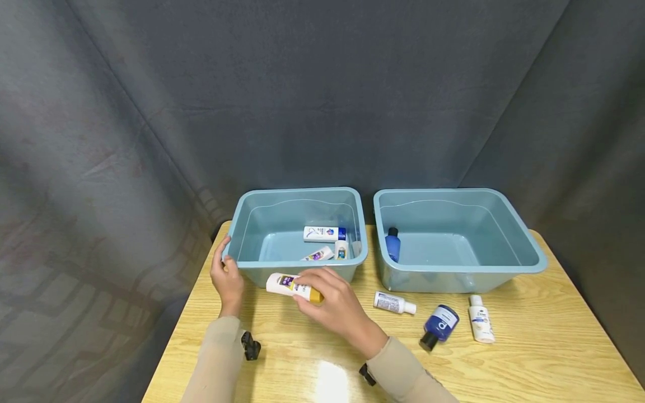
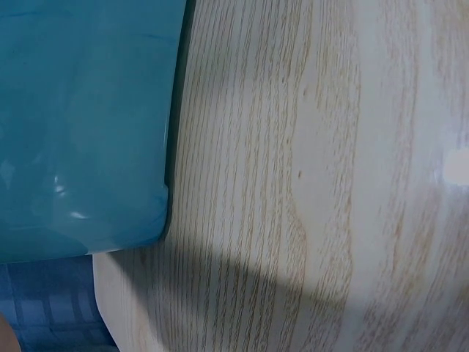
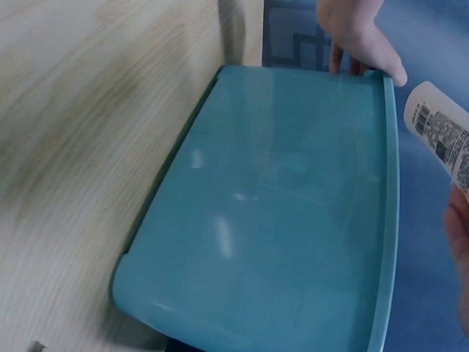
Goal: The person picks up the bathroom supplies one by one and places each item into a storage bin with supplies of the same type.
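My right hand (image 1: 340, 305) pinches a white bottle (image 1: 282, 284) with a yellow cap, holding it on its side in front of the left blue bin (image 1: 297, 264). In the right wrist view the bottle (image 3: 440, 128) shows a barcode label, with fingers (image 3: 459, 220) at its lower end. My left hand (image 1: 228, 282) grips the front left corner of that bin's rim, also visible in the right wrist view (image 3: 363, 37). Inside the bin lie a white bottle with a blue cap (image 1: 321, 234) and a few smaller white ones, one of them a tilted tube (image 1: 319, 254).
A second blue bin (image 1: 463, 268) stands to the right with a blue bottle (image 1: 393, 246) inside. On the table (image 1: 282, 358) in front of it lie a small white bottle (image 1: 390, 303), a dark blue bottle (image 1: 442, 323) and another white bottle (image 1: 481, 322). A grey curtain (image 1: 322, 101) hangs behind.
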`<state>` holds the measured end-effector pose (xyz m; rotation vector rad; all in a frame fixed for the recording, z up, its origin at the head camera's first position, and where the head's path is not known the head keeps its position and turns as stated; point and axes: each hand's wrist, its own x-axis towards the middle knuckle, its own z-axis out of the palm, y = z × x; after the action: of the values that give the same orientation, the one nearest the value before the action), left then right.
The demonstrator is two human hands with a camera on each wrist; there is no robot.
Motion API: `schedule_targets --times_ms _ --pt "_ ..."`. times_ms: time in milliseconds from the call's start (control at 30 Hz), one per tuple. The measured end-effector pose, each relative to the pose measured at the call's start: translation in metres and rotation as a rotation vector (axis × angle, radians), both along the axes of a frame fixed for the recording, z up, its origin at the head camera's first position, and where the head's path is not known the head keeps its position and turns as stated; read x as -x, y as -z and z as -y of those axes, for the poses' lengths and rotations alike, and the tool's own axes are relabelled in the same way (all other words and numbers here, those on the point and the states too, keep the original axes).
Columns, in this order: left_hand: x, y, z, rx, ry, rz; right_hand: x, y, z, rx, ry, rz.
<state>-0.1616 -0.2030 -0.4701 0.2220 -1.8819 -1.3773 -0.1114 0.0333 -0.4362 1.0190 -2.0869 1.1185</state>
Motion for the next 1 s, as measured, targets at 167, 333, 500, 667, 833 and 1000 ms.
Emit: schedule_targets --times_ms 167,333,500,667,833,1000 --pt "0.012 0.022 0.011 -0.002 -0.016 0.005 0.003 -0.005 0.004 -0.002 -0.002 -0.025" --pt "0.014 0.027 0.014 0.004 -0.016 0.010 0.004 -0.009 0.008 0.002 0.000 -0.003" --pt "0.012 0.026 0.014 0.002 -0.014 0.020 0.006 -0.012 0.013 0.015 0.017 0.044" --pt "0.010 0.025 0.012 -0.002 -0.022 0.038 0.008 -0.011 0.017 0.028 0.025 0.093" --pt "0.010 0.025 0.013 -0.002 -0.014 0.014 0.010 -0.009 0.019 0.032 0.035 0.114" --pt "0.011 0.025 0.013 0.004 -0.012 -0.003 0.013 -0.009 0.021 0.046 0.043 0.106"
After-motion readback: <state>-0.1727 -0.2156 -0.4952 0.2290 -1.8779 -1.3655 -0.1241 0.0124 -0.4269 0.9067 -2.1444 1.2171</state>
